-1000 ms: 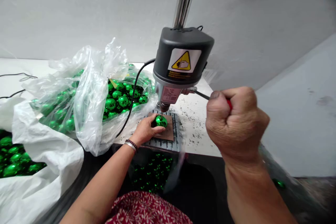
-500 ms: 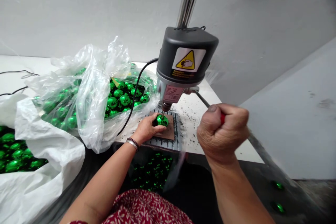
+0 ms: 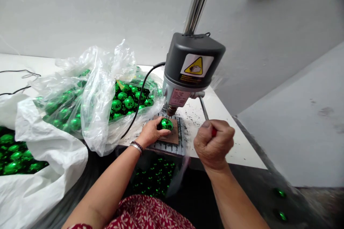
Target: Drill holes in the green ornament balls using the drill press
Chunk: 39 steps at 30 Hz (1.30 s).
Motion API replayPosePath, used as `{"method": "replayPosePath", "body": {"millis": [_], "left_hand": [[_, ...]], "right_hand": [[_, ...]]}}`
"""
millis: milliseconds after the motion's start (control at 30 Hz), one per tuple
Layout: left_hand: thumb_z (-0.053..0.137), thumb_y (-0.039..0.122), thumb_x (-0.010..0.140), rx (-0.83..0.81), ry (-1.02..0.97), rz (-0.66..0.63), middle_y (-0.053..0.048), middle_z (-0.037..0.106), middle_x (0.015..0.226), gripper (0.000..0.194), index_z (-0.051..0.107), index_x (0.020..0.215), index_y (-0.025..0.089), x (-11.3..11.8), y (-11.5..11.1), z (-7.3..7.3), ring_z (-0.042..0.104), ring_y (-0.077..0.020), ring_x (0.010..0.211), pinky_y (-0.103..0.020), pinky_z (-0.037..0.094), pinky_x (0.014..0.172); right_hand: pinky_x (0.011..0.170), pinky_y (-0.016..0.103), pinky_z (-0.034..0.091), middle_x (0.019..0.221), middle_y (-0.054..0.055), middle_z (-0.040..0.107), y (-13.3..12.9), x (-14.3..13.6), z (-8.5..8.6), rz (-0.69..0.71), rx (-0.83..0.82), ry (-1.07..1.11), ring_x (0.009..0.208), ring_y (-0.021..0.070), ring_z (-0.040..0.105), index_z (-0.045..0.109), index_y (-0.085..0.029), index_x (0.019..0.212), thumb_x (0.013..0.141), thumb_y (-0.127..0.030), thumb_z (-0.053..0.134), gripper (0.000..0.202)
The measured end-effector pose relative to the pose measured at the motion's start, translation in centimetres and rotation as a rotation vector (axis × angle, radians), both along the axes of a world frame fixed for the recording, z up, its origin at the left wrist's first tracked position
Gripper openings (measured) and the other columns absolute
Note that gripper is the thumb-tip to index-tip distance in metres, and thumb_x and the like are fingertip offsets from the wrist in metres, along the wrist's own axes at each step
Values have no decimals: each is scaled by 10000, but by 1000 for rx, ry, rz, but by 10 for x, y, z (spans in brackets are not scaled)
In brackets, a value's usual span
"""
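A shiny green ball (image 3: 167, 124) sits on a brown board (image 3: 174, 136), directly beneath the bit of a drill press (image 3: 195, 65). My left hand (image 3: 151, 132) grips the ball from its left side, thumb in front and fingers behind. The drill bit (image 3: 168, 116) comes down at the top of the ball; whether it has gone in, I cannot tell. My right hand (image 3: 214, 142) is wrapped around the red-ended grip of the press's feed lever (image 3: 203, 108), to the right of the motor head.
Clear plastic bags (image 3: 94, 114) full of green balls lie on the white table (image 3: 228, 132) at left. A white sack (image 3: 53, 161) holds more. Dark shavings surround the ridged base (image 3: 182, 128). A black cable (image 3: 142, 82) loops left of the press. Two balls (image 3: 281, 193) lie low at right.
My right hand has swung the lever down and to the left, closer to the press. My left hand keeps the ball in the same place on the board. The view has shifted slightly.
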<state>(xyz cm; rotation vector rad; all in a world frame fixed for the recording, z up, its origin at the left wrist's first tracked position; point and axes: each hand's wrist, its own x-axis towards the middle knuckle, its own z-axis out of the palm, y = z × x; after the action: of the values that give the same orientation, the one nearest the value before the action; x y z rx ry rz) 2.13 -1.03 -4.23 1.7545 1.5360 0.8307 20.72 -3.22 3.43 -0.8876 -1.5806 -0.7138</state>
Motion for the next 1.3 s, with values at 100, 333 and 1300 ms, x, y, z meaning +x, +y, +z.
{"method": "replayPosePath", "body": {"millis": [100,333,1300], "left_hand": [[733,392,751,9,-27,-1,-21,739,989,485,667,1199,217,0,0,-1,661,-225,932,-323,488,891],[756,304,719,36,-129,-58,-13,732,1048,522,652,1223,213,-3,-6,3,657,-217,1000,-319,488,944],[547,197,832,-100,917,355,-170,605,1323,518,548,1349,208,-97,36,78,664,-349,1097,-442,527,859]], "right_hand": [[590,217,322,704,-1,498,4,0,19,-27,0,35,639,79,443,472,-171,857,900,-181,476,44],[648,211,227,703,-4,480,54,3,107,-200,-400,196,595,33,290,568,-105,844,987,-429,341,421],[686,268,236,735,-3,525,57,-4,112,-94,-403,326,652,32,379,564,-122,801,959,-376,398,343]]}}
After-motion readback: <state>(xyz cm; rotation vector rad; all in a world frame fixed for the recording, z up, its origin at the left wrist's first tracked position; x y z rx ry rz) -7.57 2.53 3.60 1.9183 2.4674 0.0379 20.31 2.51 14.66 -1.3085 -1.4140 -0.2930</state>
